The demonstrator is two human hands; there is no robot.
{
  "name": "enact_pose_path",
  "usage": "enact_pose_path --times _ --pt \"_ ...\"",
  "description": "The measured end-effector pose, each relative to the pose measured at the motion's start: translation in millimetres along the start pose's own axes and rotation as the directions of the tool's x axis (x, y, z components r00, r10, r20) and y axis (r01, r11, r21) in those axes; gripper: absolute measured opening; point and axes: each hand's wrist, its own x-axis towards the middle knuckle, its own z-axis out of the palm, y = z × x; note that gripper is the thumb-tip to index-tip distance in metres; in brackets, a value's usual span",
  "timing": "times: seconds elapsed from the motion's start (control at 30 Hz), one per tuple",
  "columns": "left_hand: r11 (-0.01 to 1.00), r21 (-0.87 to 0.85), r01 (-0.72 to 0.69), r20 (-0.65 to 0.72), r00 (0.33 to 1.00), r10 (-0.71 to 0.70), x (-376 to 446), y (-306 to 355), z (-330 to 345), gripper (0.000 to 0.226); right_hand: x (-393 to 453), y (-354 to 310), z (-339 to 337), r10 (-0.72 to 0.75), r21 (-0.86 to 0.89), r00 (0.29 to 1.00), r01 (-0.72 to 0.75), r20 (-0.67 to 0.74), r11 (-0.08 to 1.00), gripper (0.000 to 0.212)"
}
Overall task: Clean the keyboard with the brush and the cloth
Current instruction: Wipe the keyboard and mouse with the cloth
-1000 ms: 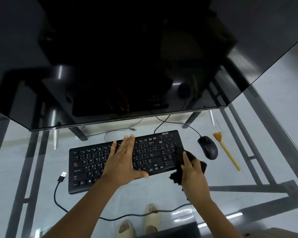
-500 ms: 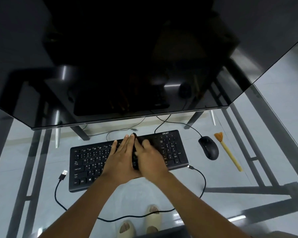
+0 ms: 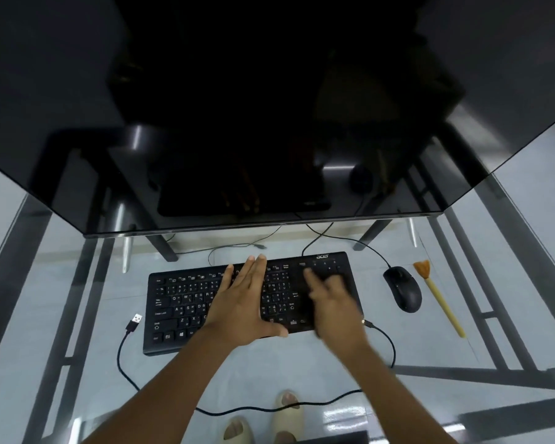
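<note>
A black keyboard lies on the glass table in front of the monitor. My left hand rests flat on its middle keys, fingers spread, holding nothing. My right hand is over the keyboard's right part, blurred by motion, pressing a dark cloth onto the keys. The cloth is black on black and mostly hidden under the hand. The brush, with a yellow handle and orange bristles, lies on the table right of the mouse, untouched.
A black mouse sits between the keyboard and the brush. A large dark monitor overhangs the back of the glass table. A loose USB plug and its cable lie at the left and curve along the front.
My right hand swept the cloth from the keyboard's right end to the middle, then back right over the number pad. My left hand stayed flat on the keys.
</note>
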Motion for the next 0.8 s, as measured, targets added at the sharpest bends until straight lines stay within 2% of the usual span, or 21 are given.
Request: enact_pose_path --times 0.07,0.1,0.17,0.2,0.27,0.3,0.33,0.4,0.47,0.53,0.63,0.7,0.77,0.8 --pt "1.0 0.002 -0.001 0.004 1.0 0.001 -1.1 0.3 -0.7 0.14 4.0 26.5 -11.5 0.206 -0.011 0.973 -0.208 -0.105 0.978 0.055" --pt "1.0 0.0 0.002 0.0 1.0 -0.002 -1.1 -0.2 -0.6 0.14 2.5 24.1 -12.5 0.24 -0.012 0.964 -0.243 -0.117 0.97 0.052" --pt "1.0 0.008 0.0 -0.01 1.0 0.001 -0.7 -2.2 -0.4 0.14 -6.8 -4.2 -3.3 0.154 -0.027 0.984 -0.157 -0.084 0.987 0.059" --pt "1.0 0.01 -0.004 -0.014 1.0 0.005 -0.3 -2.4 0.5 0.138 -17.3 -22.5 4.3 0.077 -0.018 0.997 -0.077 -0.025 0.997 0.067" --pt "1.0 0.013 -0.015 -0.02 1.0 0.015 0.3 -3.7 1.6 0.133 -37.7 -47.5 11.9 -0.125 -0.003 0.987 0.126 0.097 0.992 0.077" --pt "1.0 0.01 -0.021 -0.013 1.0 0.021 0.8 -4.1 0.9 0.132 -40.4 -45.2 11.4 -0.17 0.002 0.977 0.171 0.128 0.985 0.076" --pt "1.0 0.007 -0.031 -0.001 1.0 0.031 0.8 -4.7 -1.4 0.134 -36.9 -35.0 7.4 -0.14 0.015 0.982 0.14 0.128 0.99 0.073" --pt "0.998 0.003 -0.065 0.04 0.997 0.064 -0.8 -8.7 -9.1 0.138 -25.3 -1.9 -6.3 0.053 0.038 0.994 -0.057 0.101 0.998 0.068" --pt "0.998 0.001 -0.069 0.054 0.996 0.068 -9.8 -23.4 -20.8 0.139 -15.2 31.6 -22.6 0.227 0.009 0.974 -0.227 0.02 0.974 0.061" --pt "1.0 0.021 -0.009 0.026 1.0 0.009 -27.3 -48.7 -32.1 0.141 -13.5 38.6 -30.6 0.26 0.023 0.966 -0.26 0.008 0.965 0.053" --pt "0.991 0.053 0.12 0.003 0.993 -0.121 -57.0 -87.6 -39.1 0.144 -23.5 12.7 -25.1 0.142 0.002 0.986 -0.143 0.084 0.99 0.052" --pt "0.986 0.027 0.166 0.02 0.986 -0.167 -67.9 -99.2 -40.2 0.145 -31.9 -17.3 -9.7 0.04 0.01 0.984 -0.042 0.176 0.999 0.06" --pt "0.986 -0.015 0.168 0.028 0.985 -0.168 -70.3 -102.6 -39.7 0.146 -37.7 -52.7 2.0 -0.157 0.034 0.952 0.154 0.264 0.987 0.069" --pt "0.986 -0.028 0.162 0.027 0.987 -0.161 -69.7 -102.9 -40.9 0.146 -38.4 -65.2 7.4 -0.289 0.07 0.897 0.282 0.335 0.957 0.064"
